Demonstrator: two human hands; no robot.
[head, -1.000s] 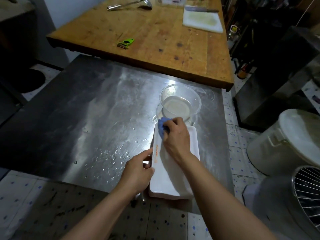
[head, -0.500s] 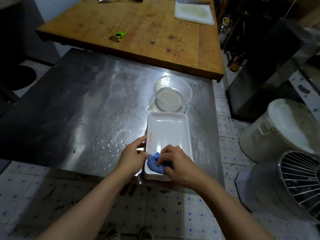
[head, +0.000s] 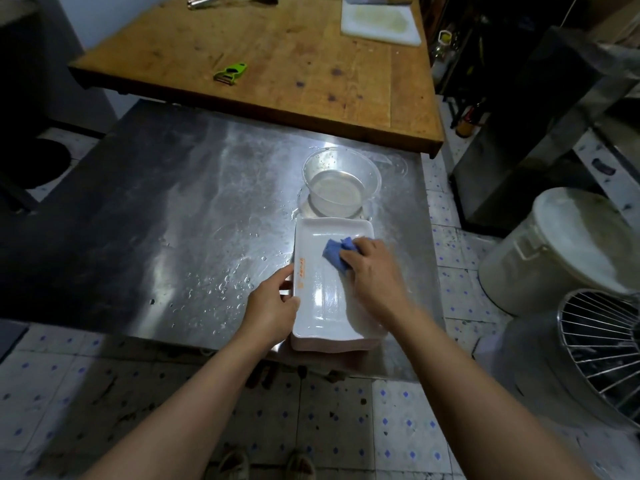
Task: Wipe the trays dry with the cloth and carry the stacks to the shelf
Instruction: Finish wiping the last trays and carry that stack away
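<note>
The right hand [head: 372, 271] covers most of the blue cloth [head: 335, 255], so only a bunched corner shows toward 10 o'clock of the knuckles; its fingers curl down over the cloth, pressing it into the tray [head: 320, 299]. Under that top tray more rims show along the near edge, a stack, but how many I cannot count. The orange print on the tray's left rim is too small to read. The right wrist hides the tray's near right corner.

The tray is a white rectangle whose long axis runs from 6 to 12 o'clock, one short end at the tabletop's [head: 173, 216] near edge, the other pointing at a clear bowl [head: 341, 187] just beyond it. The stack lies at the steel tabletop's near right corner.

The left hand [head: 273, 306] grips the tray's left rim, thumb on top, fingers tucked along the side.

Water drops dot the steel at 9 o'clock of the tray.
</note>
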